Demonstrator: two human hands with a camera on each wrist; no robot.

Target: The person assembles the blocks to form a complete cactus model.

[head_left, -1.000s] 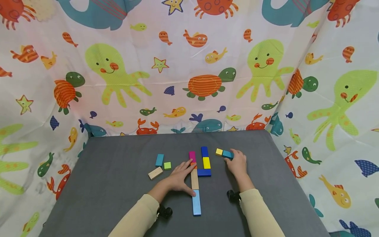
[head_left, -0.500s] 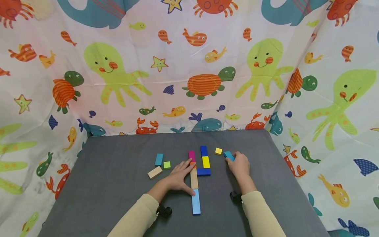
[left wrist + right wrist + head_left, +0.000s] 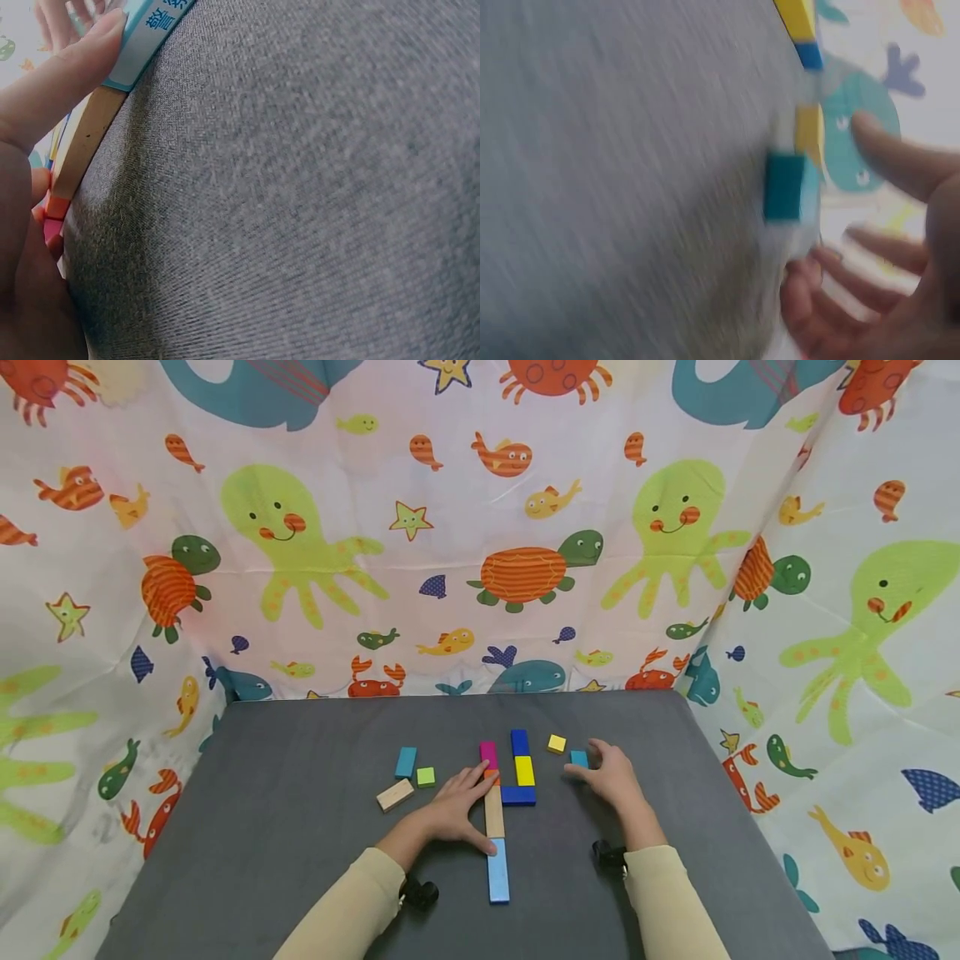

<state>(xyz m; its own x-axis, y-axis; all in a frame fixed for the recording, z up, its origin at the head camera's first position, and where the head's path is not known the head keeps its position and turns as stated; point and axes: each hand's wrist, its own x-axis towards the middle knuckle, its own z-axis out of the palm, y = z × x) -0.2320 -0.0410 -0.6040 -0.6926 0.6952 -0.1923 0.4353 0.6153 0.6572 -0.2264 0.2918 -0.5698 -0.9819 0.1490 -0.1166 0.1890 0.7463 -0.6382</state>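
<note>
In the head view my left hand (image 3: pixel 448 810) lies spread along a column of blocks. Its thumb touches the light blue block (image 3: pixel 498 878), and its fingertips reach the orange block (image 3: pixel 491 779) and the magenta block (image 3: pixel 488 754); a plain wooden block (image 3: pixel 493 817) lies between. The left wrist view shows printed characters on the light blue block (image 3: pixel 154 30). To the right, my right hand (image 3: pixel 618 779) holds nothing, thumb and fingers apart around a teal block (image 3: pixel 578 757). The right wrist view is blurred, with the teal block (image 3: pixel 784 187) just off the fingertips.
Beside the column stand a lying blue block (image 3: pixel 519 796), a yellow block (image 3: pixel 524 770) and an upper blue block (image 3: pixel 520 742). A small yellow block (image 3: pixel 557 743) is at the right. Left lie another teal block (image 3: pixel 406 762), a green cube (image 3: pixel 426 777) and a wooden block (image 3: pixel 395 795).
The right hand has pulled the teal block away from the small yellow block, turned it, and let it go, shifting slightly right. The left hand has stayed on the column.
</note>
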